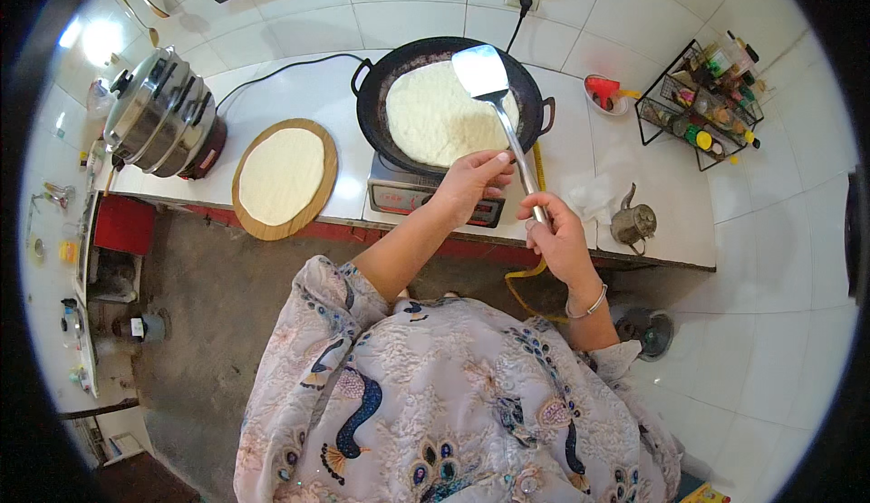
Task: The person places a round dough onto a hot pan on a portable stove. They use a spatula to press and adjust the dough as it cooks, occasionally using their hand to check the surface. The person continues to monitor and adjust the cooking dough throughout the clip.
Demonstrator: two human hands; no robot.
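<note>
Midway along a white kitchen counter (352, 197), near its front edge, a person's right hand (557, 236) is clamped around the handle of a metal spatula (480, 70), whose blade hangs over a flat dough round (433, 124) spread in a black wok (371, 104). The left hand (471, 181) has its fingertips bunched beside the shaft; whether they grip it cannot be told. So wide a sheet would likely lift best with the blade held low, flat and well under its middle.
</note>
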